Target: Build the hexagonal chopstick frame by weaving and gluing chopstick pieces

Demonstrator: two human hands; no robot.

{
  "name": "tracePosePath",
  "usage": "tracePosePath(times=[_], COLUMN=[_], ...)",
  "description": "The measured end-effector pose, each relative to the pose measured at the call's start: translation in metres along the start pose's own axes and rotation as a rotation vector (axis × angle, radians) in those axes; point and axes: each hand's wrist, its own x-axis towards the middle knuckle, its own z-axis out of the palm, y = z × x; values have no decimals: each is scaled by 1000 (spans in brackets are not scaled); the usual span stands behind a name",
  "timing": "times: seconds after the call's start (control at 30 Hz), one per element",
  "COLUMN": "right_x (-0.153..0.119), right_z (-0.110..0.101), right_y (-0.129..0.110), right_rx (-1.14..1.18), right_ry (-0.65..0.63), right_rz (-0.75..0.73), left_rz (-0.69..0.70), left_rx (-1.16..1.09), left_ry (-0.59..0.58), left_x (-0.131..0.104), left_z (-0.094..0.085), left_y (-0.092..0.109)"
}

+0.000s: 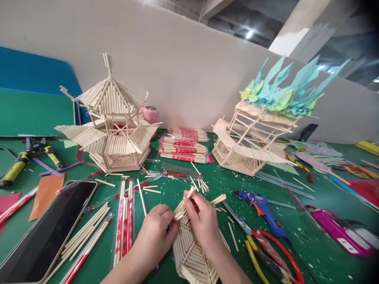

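Note:
A small model of pale wooden sticks, laid in radiating panels like a roof, lies low in the centre beneath both my hands. My left hand is closed at its left edge, thumb and fingers pinched by short stick ends. My right hand reaches over the upper right side. Its thumb and index finger pinch a short wooden stick at the top corner. More stick ends jut out to the right of that hand. My fingers hide part of the model's upper edge.
Behind stand a stick pavilion and another stick building topped with blue paper. Packs of chopsticks lie between them. A phone is at left. A blue glue gun, scissors and red-handled pliers lie at right.

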Motion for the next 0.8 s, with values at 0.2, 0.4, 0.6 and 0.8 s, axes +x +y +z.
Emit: tracePosePath(times=[0.2, 0.4, 0.6, 0.8], right_x=[-1, 2, 4, 4], right_z=[0, 0, 3, 2], right_y=[3, 4, 8, 7], right_rx=[-22, -44, -45, -42], right_ry=[-17, -25, -32, -25], right_rz=[7, 46, 97, 114], left_rz=[23, 19, 3, -6], left_rx=[-27, -51, -60, -75], left_ry=[12, 1, -13, -32], left_x=[-3, -1, -1, -2], left_z=[2, 2, 3, 3], left_y=[-3, -5, -5, -6])
